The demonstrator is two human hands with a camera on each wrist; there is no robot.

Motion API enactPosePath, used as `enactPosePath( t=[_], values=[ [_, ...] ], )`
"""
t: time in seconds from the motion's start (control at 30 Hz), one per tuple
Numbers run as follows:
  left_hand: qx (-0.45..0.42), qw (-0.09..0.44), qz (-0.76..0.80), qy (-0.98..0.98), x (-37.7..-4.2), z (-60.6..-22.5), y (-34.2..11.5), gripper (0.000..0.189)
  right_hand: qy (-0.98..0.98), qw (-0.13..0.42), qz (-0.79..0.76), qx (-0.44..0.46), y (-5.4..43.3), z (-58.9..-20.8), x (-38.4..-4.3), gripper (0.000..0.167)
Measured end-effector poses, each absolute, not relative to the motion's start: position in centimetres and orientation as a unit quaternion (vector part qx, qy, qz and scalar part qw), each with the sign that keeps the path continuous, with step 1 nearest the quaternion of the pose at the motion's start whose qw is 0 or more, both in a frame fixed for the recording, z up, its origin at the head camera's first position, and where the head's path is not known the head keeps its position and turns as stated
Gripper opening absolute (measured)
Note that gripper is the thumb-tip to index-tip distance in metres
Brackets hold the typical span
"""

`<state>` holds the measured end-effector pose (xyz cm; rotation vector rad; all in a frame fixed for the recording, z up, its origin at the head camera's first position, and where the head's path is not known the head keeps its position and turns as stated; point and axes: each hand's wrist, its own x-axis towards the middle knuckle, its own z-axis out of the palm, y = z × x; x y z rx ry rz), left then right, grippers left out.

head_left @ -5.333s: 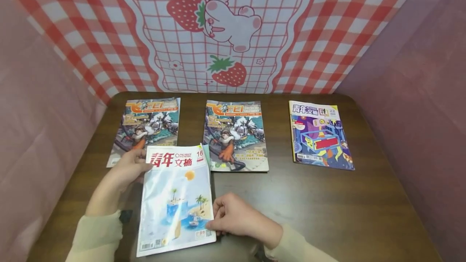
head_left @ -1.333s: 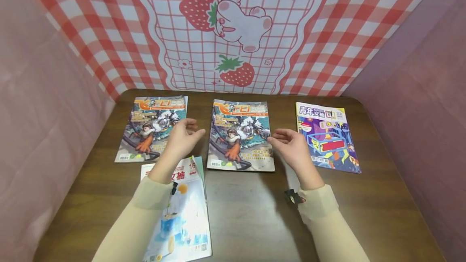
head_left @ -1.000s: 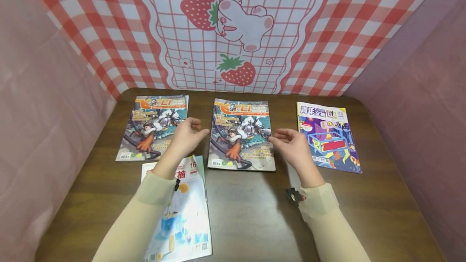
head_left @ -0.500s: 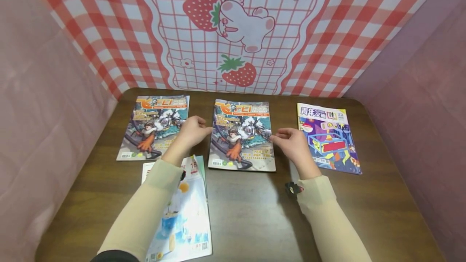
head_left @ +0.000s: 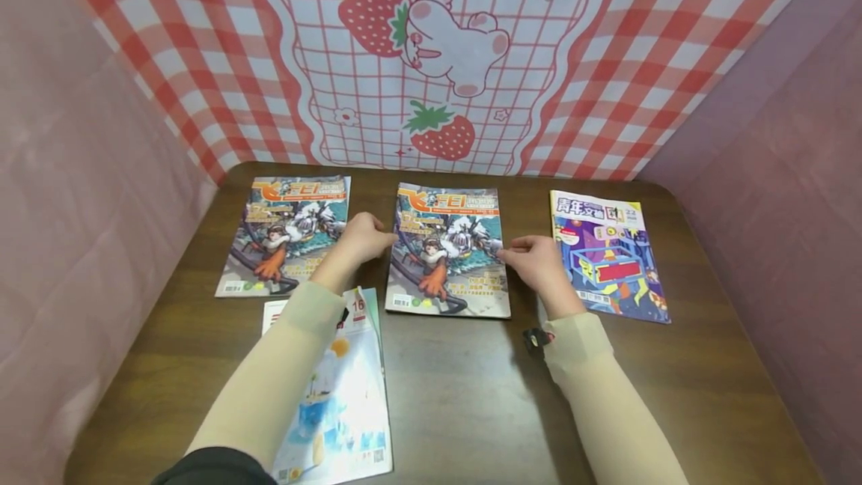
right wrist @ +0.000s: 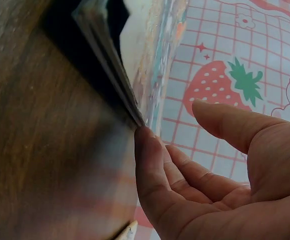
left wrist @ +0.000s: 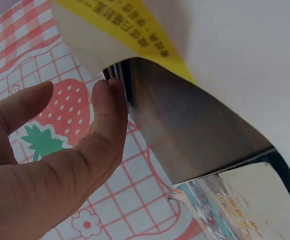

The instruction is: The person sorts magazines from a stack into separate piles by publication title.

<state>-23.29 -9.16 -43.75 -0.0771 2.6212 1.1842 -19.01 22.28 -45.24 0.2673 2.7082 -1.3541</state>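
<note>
A magazine (head_left: 450, 253) with an orange title and an animated figure on its cover lies flat in the middle of the table, between both hands in the head view. My left hand (head_left: 367, 238) is at its left edge, and my right hand (head_left: 539, 264) is at its right edge. In the left wrist view, fingertips of the left hand (left wrist: 60, 175) touch an edge while the thumb stands apart. The right wrist view shows an index fingertip of the right hand (right wrist: 210, 195) against page edges (right wrist: 120, 80), its thumb also clear of them.
A matching magazine (head_left: 289, 234) lies left, partly behind the left hand. A purple magazine (head_left: 609, 260) lies right. Nearer, a white-and-blue magazine (head_left: 350, 395) is partly covered by the left forearm. The wooden table (head_left: 465, 395) ends at a checked cloth (head_left: 444, 36).
Earlier both hands held the white-and-blue magazine; it now lies released at the near left. Since then the hands moved to the middle magazine, the left one closing in on its edge.
</note>
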Motion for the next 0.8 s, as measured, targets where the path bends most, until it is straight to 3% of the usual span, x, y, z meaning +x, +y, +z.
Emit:
enactPosePath(
  t=[0.3, 0.8],
  values=[
    [-0.05, 0.182, 0.427, 0.884, -23.5, -43.9, -8.6, 0.031, 0.9, 0.08, -0.418, 0.097, 22.4, -45.9, -19.5, 0.047],
    [-0.039, 0.202, 0.453, 0.867, -23.5, -44.0, -8.0, 0.019, 0.905, 0.102, -0.404, 0.09, 22.1, -46.2, -19.8, 0.047]
  ],
)
